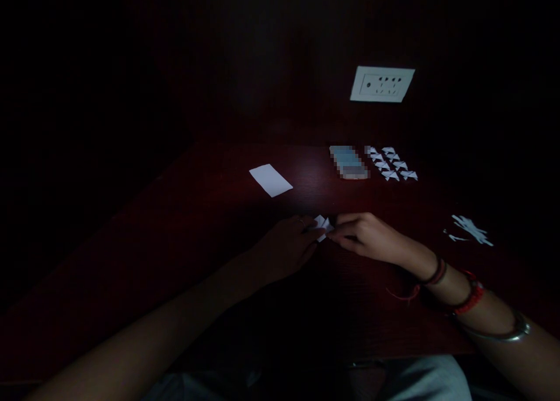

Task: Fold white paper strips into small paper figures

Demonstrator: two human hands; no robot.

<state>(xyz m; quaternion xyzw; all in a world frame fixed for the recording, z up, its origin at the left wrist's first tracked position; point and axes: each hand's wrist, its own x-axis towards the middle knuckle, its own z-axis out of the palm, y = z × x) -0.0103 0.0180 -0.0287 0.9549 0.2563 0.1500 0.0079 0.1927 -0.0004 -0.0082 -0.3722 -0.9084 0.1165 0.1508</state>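
A small folded piece of white paper [322, 228] lies on the dark red table between my two hands. My left hand [286, 246], with a ring on one finger, is closed on its left side, fingers pressing on the paper. From the right, my right hand [365, 236] pinches the paper's edge between thumb and fingertips. The paper shows several creases and a raised point. Dim light leaves the finer folds and parts of my left fingers hard to make out.
Flat white paper [270, 180] lies beyond my hands, left of a blurred phone-like object [349, 162]. Several small folded paper pieces [391, 164] sit in rows at the back right. Thin paper strips [471, 230] lie at right. A socket panel [382, 84] is on the wall.
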